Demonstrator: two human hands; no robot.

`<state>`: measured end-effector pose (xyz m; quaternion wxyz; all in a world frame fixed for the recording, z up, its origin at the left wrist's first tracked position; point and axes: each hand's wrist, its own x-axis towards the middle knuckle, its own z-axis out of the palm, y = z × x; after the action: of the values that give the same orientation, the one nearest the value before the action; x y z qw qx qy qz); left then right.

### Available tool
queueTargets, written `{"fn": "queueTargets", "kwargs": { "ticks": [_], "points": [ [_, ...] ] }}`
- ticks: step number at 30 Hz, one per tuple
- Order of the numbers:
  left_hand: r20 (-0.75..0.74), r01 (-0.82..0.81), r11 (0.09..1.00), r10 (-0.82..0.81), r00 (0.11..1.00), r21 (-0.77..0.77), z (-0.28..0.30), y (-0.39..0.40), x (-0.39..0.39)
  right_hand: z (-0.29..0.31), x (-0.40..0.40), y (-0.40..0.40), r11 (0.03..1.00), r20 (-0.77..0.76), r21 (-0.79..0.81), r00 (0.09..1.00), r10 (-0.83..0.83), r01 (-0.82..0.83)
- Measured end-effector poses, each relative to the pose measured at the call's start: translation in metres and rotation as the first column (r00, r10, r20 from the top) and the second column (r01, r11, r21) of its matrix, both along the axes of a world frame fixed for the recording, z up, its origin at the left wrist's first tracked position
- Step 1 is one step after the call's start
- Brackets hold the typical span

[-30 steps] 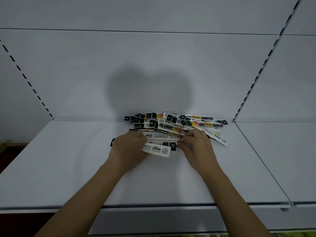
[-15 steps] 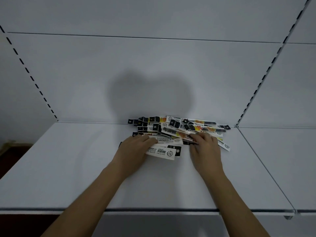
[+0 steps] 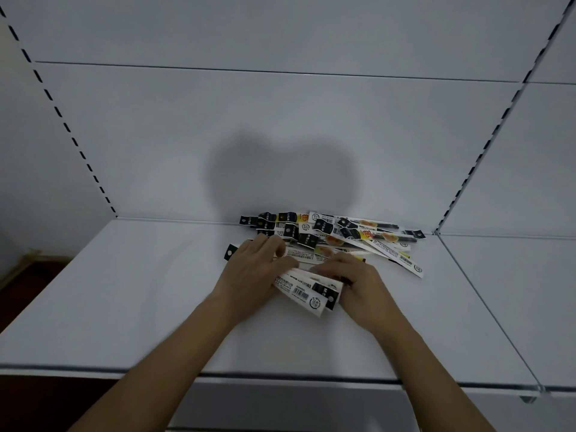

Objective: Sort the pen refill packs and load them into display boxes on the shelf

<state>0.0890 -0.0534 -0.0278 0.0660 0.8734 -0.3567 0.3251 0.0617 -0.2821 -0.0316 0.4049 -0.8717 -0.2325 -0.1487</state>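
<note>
Sorting is only beginning: both hands, left hand [image 3: 252,275] and right hand [image 3: 361,285], grasp a small bunch of packs [image 3: 307,291] with their fingers; the pile [image 3: 336,235] waits on the shelf [image 3: 124,291], and no display box is visible.

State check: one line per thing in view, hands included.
Loose packs: jumbled heap at the shelf's back, unsorted.
Held packs: small bunch, fanned, between both hands.
Left hand: grips the bunch.
Right hand: grips the bunch's other end.
Shelf: no display box in view.

white shelf [image 3: 131,294], black, white and yellow refill packs [image 3: 330,235]
</note>
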Motion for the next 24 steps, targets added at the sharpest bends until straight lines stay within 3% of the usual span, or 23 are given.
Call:
{"fn": "queueTargets", "kwargs": {
  "ticks": [2, 4, 7, 10, 15, 24],
  "points": [
    [-0.029, -0.061, 0.998, 0.062, 0.998, 0.035, -0.001, 0.001, 0.001, 0.009, -0.005, 0.002, 0.971, -0.196, 0.239, 0.98, 0.03, 0.018],
    [-0.045, -0.102, 0.994, 0.103, 0.994, 0.037, -0.003, 0.002, 0.002, 0.01, -0.005, -0.001, 0.926, -0.21, 0.35, 0.975, -0.068, 0.14],
    [-0.131, -0.102, 0.994, 0.107, 0.986, 0.044, -0.004, 0.002, 0.0, 0.001, 0.002, -0.007, 0.929, -0.055, 0.148, 0.941, -0.335, 0.339],
    [-0.206, -0.098, 0.994, 0.104, 0.973, 0.038, -0.004, 0.002, 0.0, -0.01, 0.009, -0.01, 0.888, 0.048, -0.007, 0.887, -0.459, 0.46],
    [-0.144, -0.094, 0.996, 0.094, 0.985, 0.001, -0.002, 0.002, 0.001, -0.016, 0.014, -0.014, 0.856, -0.026, -0.138, 0.862, -0.506, 0.499],
    [-0.081, -0.019, 0.999, 0.015, 0.997, -0.048, -0.003, 0.002, 0.001, -0.004, 0.007, -0.012, 0.921, -0.05, 0.118, 0.928, -0.368, 0.372]
  ]
}}
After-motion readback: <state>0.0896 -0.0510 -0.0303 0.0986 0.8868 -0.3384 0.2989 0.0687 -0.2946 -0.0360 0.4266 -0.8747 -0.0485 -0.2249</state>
